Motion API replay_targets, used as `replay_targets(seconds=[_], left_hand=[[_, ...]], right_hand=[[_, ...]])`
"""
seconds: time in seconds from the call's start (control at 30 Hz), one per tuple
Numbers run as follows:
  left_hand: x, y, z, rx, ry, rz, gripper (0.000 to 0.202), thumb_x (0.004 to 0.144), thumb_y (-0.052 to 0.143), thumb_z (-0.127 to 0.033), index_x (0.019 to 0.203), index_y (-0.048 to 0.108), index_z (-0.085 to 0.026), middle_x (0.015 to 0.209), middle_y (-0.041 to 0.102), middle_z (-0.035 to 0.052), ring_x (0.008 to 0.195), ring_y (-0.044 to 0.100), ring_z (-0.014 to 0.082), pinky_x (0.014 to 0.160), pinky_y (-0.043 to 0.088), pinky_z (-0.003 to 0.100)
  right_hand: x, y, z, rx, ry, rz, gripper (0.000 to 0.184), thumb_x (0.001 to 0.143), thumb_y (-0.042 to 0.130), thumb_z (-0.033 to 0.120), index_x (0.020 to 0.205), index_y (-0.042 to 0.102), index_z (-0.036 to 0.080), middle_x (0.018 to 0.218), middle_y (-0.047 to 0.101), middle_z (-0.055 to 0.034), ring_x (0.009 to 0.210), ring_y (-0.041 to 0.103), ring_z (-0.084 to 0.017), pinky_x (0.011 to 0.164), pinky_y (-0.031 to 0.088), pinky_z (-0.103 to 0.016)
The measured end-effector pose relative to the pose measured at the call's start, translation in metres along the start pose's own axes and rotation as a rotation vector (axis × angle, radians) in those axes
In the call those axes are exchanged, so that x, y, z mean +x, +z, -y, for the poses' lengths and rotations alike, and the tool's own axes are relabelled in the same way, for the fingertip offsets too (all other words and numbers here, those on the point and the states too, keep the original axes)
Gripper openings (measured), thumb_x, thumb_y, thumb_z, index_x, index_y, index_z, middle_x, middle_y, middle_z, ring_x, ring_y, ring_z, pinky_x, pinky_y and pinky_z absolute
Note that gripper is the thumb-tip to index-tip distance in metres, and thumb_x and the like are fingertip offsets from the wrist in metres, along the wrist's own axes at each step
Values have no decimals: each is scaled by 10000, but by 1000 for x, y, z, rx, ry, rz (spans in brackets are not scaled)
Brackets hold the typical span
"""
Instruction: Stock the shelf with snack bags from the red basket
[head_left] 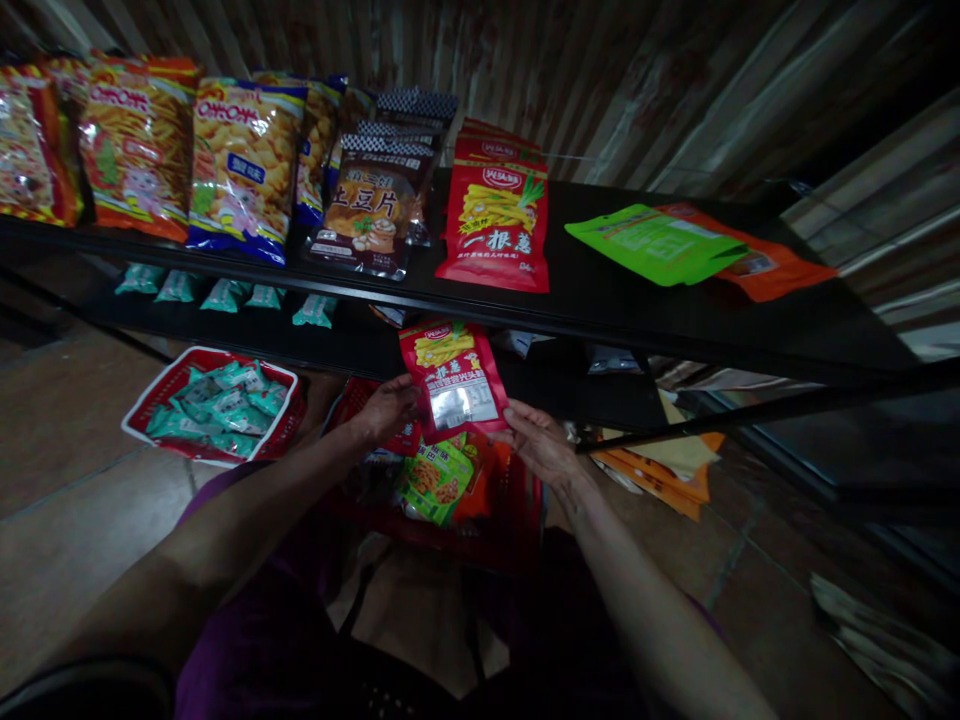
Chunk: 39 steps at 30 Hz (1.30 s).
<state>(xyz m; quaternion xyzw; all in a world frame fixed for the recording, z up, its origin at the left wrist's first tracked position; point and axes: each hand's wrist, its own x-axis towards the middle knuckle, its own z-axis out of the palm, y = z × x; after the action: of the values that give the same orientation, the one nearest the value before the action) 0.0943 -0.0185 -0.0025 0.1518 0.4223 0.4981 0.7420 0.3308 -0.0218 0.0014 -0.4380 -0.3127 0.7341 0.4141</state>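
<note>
The left hand [388, 410] and right hand [538, 440] pinch the red packet [456, 378] by opposite edges above the red basket [529, 505], before the black shelf [622, 312], which likely keeps it flat and its print uncovered.

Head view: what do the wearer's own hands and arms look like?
The left hand and right hand are bare: no gloves show. The forearms are uncovered, with no watch visible. What looks like a dark sleeve shows at lower left.

The held pouch [452, 374] is red with yellow print, the sachets [225, 405] teal, their basket [289, 422] red and white, the shelf [615, 310] black.
</note>
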Motion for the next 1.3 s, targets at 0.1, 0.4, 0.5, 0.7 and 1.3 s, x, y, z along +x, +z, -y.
replay_targets(seconds=[0.1,0.4,0.5,0.7,1.3], left_hand=[[0,-1,0,38,41,12,177,611,711,-80,761,633,-131,660,631,-4,529,556,87,508,433,201],[6,-9,7,74,51,44,338,527,789,-163,815,614,-131,719,668,19,555,591,122,506,472,234],[6,-9,7,80,57,54,332,539,779,-171,818,604,-129,696,661,14,542,582,119,504,473,238],[4,-2,5,78,58,118,196,619,717,-140,734,559,-146,563,568,-38,478,528,86,487,444,212],[10,5,19,81,141,185,350,564,795,-269,828,599,-150,685,630,-14,533,570,106,474,433,206]], right_hand=[[1,1,0,9,-18,-34,291,566,833,278,817,728,173,782,737,-30,664,677,-140,622,572,-223],[-1,4,0,-5,-73,-108,283,524,849,307,740,719,178,696,723,-12,570,647,-110,569,546,-196],[-1,3,1,-20,-84,-129,310,506,855,328,745,723,180,674,720,-6,550,642,-102,546,545,-181],[5,-4,0,-11,-47,-166,325,508,857,302,775,713,186,704,722,4,549,647,-99,503,560,-174],[27,-20,-24,-571,-337,-282,421,713,650,352,1104,623,198,1099,677,-91,920,661,-216,790,557,-380]])
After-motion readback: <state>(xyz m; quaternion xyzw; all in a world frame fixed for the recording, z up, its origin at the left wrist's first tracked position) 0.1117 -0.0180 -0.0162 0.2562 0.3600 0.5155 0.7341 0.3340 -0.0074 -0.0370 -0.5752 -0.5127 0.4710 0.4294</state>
